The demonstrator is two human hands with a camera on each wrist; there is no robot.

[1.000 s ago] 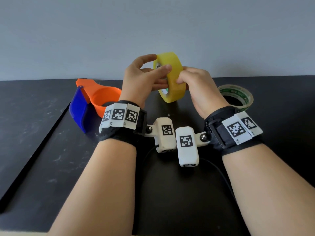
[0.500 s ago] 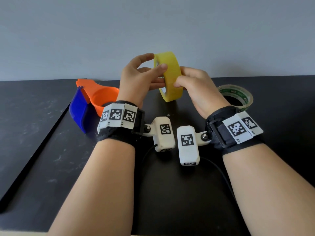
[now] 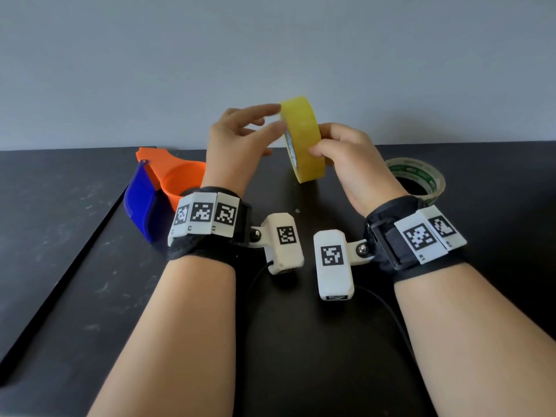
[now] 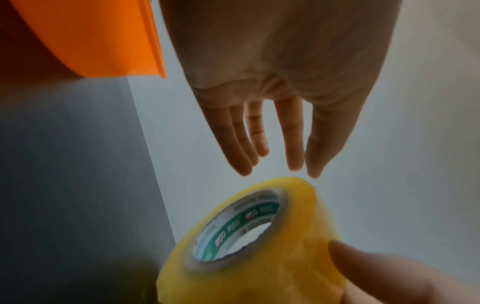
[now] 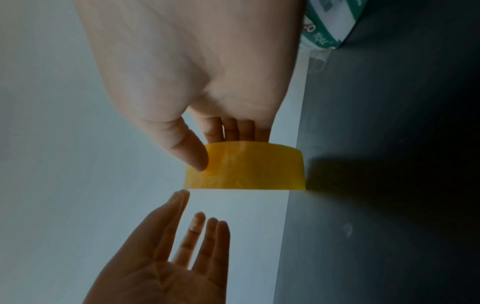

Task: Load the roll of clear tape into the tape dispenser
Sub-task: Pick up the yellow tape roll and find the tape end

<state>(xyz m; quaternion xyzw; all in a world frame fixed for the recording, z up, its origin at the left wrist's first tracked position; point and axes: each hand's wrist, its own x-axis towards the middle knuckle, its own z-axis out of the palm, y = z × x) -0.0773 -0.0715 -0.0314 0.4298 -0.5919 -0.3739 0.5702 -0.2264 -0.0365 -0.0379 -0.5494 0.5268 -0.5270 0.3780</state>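
Note:
A yellowish roll of clear tape [image 3: 304, 139] stands on edge in the air above the black table [image 3: 75, 296]. My right hand [image 3: 323, 139] grips it, thumb on the outer band and fingers behind. In the right wrist view the thumb presses the roll [image 5: 246, 166]. My left hand [image 3: 272, 124] hovers just left of the roll with straight, spread fingers and holds nothing. The left wrist view shows a small gap between its fingertips [image 4: 293, 162] and the roll [image 4: 259, 246]. The orange and blue tape dispenser [image 3: 180, 179] lies on the table behind my left wrist.
A second, thinner clear roll with a green core [image 3: 421, 176] lies flat on the table at the right, behind my right wrist. A grey wall [image 3: 270, 55] closes off the back. The table's left edge [image 3: 60, 281] runs diagonally toward me.
My left hand has let go of the roll and opened its fingers, drawing slightly away to the left. The right hand alone now holds the roll, a bit higher.

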